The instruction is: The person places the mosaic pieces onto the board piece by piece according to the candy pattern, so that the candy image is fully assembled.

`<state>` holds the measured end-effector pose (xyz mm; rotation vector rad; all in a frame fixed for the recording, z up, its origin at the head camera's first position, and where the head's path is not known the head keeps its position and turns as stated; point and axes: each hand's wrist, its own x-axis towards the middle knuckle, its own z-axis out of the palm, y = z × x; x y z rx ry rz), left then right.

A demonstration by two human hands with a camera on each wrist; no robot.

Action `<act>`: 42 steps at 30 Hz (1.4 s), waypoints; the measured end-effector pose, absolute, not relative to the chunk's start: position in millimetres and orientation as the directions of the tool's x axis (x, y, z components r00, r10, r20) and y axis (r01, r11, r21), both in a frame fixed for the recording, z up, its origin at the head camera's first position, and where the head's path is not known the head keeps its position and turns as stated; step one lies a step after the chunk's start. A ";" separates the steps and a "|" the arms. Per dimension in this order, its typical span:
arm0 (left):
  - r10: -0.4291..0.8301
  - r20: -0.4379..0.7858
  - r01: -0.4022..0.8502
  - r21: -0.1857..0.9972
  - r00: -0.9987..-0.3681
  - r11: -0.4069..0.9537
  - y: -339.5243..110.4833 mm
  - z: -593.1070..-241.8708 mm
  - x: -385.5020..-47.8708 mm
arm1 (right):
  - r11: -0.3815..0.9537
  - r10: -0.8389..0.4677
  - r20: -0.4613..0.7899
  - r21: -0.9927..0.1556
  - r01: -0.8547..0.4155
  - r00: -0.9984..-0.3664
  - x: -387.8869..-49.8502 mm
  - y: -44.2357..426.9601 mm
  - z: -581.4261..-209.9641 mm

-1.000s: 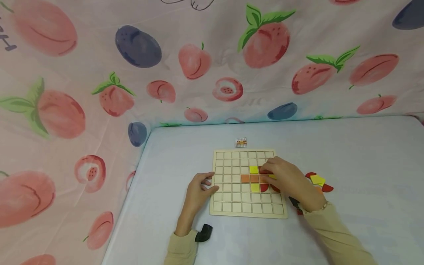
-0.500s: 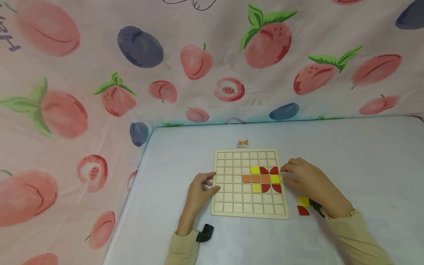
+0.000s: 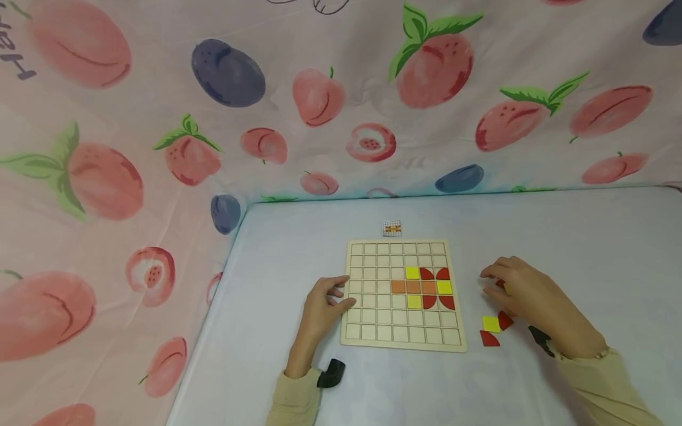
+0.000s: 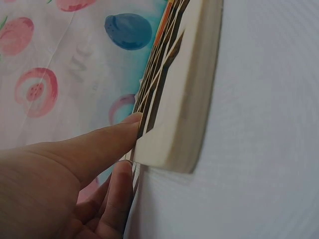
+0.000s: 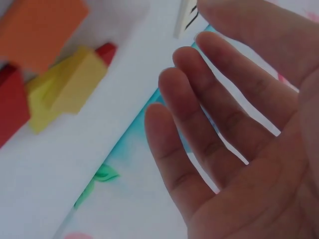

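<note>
My left hand [image 3: 319, 305] rests at the left edge of a pale wooden grid board [image 3: 367, 336], thumb and index finger touching it apart from each other. In the left wrist view the thumb [image 4: 99, 147] lies straight against the board [image 4: 184, 104]. Set in the grid are orange squares [image 3: 413, 287], yellow squares [image 3: 412, 273] and red quarter-circle pieces [image 3: 446, 303]. My right hand [image 3: 527, 293] hovers right of the board over loose pieces, partly hiding them. In the right wrist view its fingers are spread with nothing between them, near a blurred orange piece [image 5: 45, 30] and yellow pieces [image 5: 70, 87].
A small printed pattern card [image 3: 392, 229] lies behind the board. Loose on the white table [image 3: 298, 236] at the right are a yellow square [image 3: 491, 324] and red quarter-circles [image 3: 489, 339]. A fruit-print cloth [image 3: 319, 148] stands at the back and left.
My right hand has drawn back from the board to the right, over the loose pieces, uncovering the red, yellow and orange pieces in the grid. My left hand has stayed at the board's edge.
</note>
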<state>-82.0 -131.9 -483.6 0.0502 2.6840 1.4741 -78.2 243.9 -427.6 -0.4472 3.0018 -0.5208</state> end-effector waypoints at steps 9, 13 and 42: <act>0.072 -0.045 0.000 0.846 -0.996 0.532 -131.4 -483.4 -82.9 | 0.917 -0.269 -0.069 -0.322 -0.233 -0.961 -76.4 261.9 -431.1; 0.070 -0.051 -0.006 0.847 -0.996 0.532 -131.2 -483.9 -82.6 | 0.913 -0.280 -0.067 -0.325 -0.245 -0.958 -76.5 269.6 -433.6; 0.081 0.011 0.052 0.848 -0.997 0.528 -132.5 -486.0 -81.3 | 0.879 -0.283 -0.063 -0.417 -0.232 -0.957 -77.6 279.5 -440.7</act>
